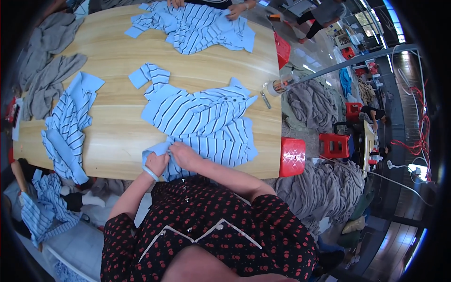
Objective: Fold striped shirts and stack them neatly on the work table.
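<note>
A light blue knit shirt (192, 113) with dark and white stripes lies spread on the wooden table in front of me. Small dark buttons show on its placket, toward the right. At the table's near edge, my left hand (157, 163) grips the shirt's sleeve close to the plain blue cuff (155, 149). My right hand (184, 155) is beside it, its fingers closed on the striped cloth of the same sleeve. The fingertips of both hands are partly hidden in the fabric. One sleeve at the far left of the shirt lies bent on the tabletop.
Another striped shirt (70, 127) lies crumpled to the left on the table (112, 113). Across it, a co-worker's hands (235, 11) handle a third shirt (197, 28). A clear jar (277, 87) and thread snips (266, 99) sit near the right edge, beside a red stool (292, 157) and grey cloth piles (319, 188).
</note>
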{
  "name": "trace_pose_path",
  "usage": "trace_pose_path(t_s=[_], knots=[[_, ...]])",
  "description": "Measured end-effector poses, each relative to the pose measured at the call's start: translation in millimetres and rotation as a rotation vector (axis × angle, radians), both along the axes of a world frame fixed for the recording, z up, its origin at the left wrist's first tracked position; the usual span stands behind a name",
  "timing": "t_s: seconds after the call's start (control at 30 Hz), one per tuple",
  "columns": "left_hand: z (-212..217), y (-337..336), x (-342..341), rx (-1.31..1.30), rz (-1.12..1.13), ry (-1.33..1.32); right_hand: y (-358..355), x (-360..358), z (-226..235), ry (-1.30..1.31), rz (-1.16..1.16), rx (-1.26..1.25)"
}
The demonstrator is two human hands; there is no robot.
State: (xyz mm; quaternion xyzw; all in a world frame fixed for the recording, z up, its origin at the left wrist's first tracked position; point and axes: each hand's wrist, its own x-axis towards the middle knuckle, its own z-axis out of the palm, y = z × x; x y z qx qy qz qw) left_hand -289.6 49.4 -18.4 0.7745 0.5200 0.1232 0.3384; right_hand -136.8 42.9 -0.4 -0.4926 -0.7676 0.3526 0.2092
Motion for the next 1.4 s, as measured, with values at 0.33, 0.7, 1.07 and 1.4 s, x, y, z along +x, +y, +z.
trace_pose_path(t_s=[0.33, 0.7, 1.07, 1.4], knots=[[1.5, 0.0, -5.1, 0.096, 0.105, -0.141, 8.8, 1.8, 2.4, 0.155, -0.035, 0.036], [29.1, -1.8, -57.9, -0.669, 0.276, -0.397, -1.6, 2.6, 17.4, 0.109, 0.088, -0.422], [19.9, -8.2, -74.0, -0.637, 0.407, -0.554, -57.9, 132.7, -23.3, -0.388, -0.402, 0.139], [98.1, 7.3, -47.0, -0.611, 0.471, -0.860, -42.5, 172.0, -56.2, -0.320, -0.973, 0.217]])
